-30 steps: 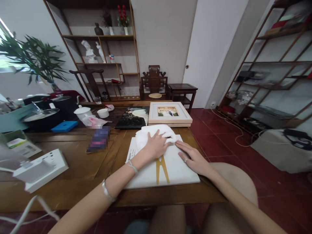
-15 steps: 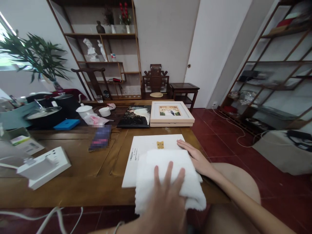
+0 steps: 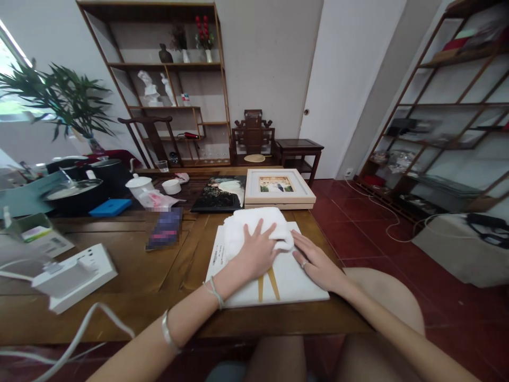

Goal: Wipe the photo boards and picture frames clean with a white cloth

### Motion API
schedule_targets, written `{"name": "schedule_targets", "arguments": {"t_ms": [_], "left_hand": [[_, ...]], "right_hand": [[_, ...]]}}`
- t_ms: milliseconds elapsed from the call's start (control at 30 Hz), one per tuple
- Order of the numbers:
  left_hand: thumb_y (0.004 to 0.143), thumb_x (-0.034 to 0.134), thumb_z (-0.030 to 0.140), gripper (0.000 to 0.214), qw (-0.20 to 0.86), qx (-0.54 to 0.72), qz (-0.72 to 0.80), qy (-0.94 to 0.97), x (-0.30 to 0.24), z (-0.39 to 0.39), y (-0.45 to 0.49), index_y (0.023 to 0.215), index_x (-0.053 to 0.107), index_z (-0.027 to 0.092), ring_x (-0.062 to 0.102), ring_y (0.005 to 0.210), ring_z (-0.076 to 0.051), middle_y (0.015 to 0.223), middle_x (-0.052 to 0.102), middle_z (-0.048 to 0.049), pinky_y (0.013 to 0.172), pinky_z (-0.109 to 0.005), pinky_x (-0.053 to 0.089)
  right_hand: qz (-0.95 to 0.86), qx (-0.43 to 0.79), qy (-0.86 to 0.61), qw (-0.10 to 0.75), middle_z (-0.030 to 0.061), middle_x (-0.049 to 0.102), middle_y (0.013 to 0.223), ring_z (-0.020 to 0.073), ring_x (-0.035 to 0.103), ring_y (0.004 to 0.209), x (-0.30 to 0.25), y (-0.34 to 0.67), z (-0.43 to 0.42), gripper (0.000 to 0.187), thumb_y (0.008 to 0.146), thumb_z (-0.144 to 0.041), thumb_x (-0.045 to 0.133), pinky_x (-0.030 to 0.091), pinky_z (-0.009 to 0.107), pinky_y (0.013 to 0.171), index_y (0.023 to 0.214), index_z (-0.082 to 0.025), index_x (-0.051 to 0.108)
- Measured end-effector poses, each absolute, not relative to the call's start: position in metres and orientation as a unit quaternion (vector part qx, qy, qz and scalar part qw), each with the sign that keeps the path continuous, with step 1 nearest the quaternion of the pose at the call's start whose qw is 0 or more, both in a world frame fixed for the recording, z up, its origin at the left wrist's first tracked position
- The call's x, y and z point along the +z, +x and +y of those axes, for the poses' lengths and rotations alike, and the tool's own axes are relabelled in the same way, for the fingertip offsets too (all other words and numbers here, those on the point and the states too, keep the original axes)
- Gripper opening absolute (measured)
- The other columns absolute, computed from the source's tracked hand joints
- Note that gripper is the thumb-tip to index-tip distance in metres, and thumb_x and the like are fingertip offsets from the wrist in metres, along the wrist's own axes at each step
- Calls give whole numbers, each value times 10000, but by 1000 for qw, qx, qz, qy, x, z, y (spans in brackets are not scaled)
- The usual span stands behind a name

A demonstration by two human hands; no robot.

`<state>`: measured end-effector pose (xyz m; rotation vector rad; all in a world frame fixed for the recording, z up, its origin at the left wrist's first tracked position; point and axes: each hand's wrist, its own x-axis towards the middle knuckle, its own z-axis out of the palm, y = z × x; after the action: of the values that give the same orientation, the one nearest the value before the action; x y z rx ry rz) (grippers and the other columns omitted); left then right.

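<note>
Since the earlier frame, the folded white towel (image 3: 254, 215) and the left hand (image 3: 257, 255) are sitting farther out, off the near edge and onto the far half of the white panel. Largest first: the brown wooden surface (image 3: 170, 289) is carrying everything nearby. The white panel (image 3: 242, 294) is lying flat close to its near edge, two gold printed legs showing below the towel. The cream picture frame (image 3: 303, 192) is lying beyond the panel, the dark photo panel (image 3: 217, 199) just beside it on the left. The towel is lying on the white panel, partly covering it. The left hand is resting on top of the towel, its fingers spreading apart. The right hand (image 3: 320, 265) is lying on the white panel's right side, fingers extending close together, thumb apart, fingertips sitting by the towel's edge. A silver bangle (image 3: 166, 330) is circling the left forearm; a ring (image 3: 304, 263) is showing on the right hand.
</note>
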<state>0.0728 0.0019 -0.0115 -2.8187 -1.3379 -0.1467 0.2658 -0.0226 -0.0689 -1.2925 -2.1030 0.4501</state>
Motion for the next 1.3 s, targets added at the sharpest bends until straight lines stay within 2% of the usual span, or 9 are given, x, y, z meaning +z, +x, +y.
{"name": "schedule_targets", "arguments": {"t_ms": [200, 367, 467, 567, 733, 867, 933, 1133, 1300], "left_hand": [[891, 458, 289, 273, 2, -9, -400, -916, -16, -74, 70, 1041, 679, 234, 150, 1361, -421, 1507, 249, -42, 993, -723, 211], [867, 499, 362, 257, -45, -3, -342, -939, -19, -118, 65, 981, 704, 256, 157, 1347, -455, 1519, 209, -30, 967, -744, 229], [872, 490, 340, 259, -62, -1, -362, -930, -12, -101, 63, 1024, 680, 251, 150, 1366, -407, 1513, 232, -23, 1002, -711, 216], [914, 408, 275, 304, -75, -11, -391, -917, -4, -60, 62, 1128, 624, 265, 116, 1382, -371, 1502, 264, -23, 1012, -699, 189], [960, 295, 347, 362, -105, -44, -392, -913, 1, 4, 63, 1257, 501, 350, 168, 1379, -339, 1481, 317, 12, 1001, -681, 219], [958, 287, 370, 388, -92, -58, -426, -898, -3, 22, 56, 1281, 479, 274, 223, 1364, -326, 1433, 397, -50, 997, -659, 250], [959, 280, 368, 394, -84, -54, -443, -891, -6, 23, 46, 1272, 490, 257, 210, 1368, -327, 1444, 379, -60, 1004, -655, 241], [969, 264, 384, 383, -59, -65, -457, -885, -10, -1, 15, 1241, 528, 333, 133, 1393, -303, 1498, 278, 6, 1046, -638, 177], [903, 442, 241, 281, -57, -49, -381, -922, -8, -62, 8, 1104, 630, 295, 90, 1399, -303, 1509, 235, 24, 1075, -629, 146]], "right_hand": [[-797, 186, -467, 336, 68, 399, 1441, 241, 326, 1346, -71, 268, -22, 468, 909, -253, 366, 270, 508, 1110, 1375, -238, 411], [-789, 202, -472, 339, 53, 360, 1463, 246, 320, 1348, -75, 272, -23, 477, 898, -281, 428, 276, 512, 1107, 1375, -260, 407], [-795, 191, -469, 333, 60, 376, 1455, 236, 322, 1348, -73, 271, -23, 482, 896, -256, 417, 283, 500, 1107, 1378, -251, 403], [-806, 174, -462, 327, 75, 402, 1439, 232, 318, 1350, -69, 268, -23, 477, 898, -227, 375, 272, 496, 1113, 1374, -225, 411], [-798, 164, -489, 313, 107, 403, 1435, 239, 328, 1345, -69, 266, -23, 460, 917, -282, 360, 268, 486, 1118, 1357, -170, 434], [-791, 169, -494, 318, 84, 399, 1439, 233, 324, 1347, -72, 268, -23, 456, 922, -303, 367, 253, 483, 1128, 1360, -195, 431], [-790, 173, -490, 325, 70, 393, 1444, 236, 327, 1346, -73, 268, -22, 454, 922, -308, 370, 251, 495, 1126, 1363, -216, 427], [-789, 178, -494, 319, 77, 384, 1448, 234, 319, 1350, -72, 268, -24, 458, 927, -311, 365, 249, 492, 1129, 1368, -200, 420], [-786, 181, -502, 312, 80, 384, 1450, 235, 309, 1354, -71, 267, -25, 465, 930, -335, 360, 250, 475, 1133, 1368, -189, 420]]}}
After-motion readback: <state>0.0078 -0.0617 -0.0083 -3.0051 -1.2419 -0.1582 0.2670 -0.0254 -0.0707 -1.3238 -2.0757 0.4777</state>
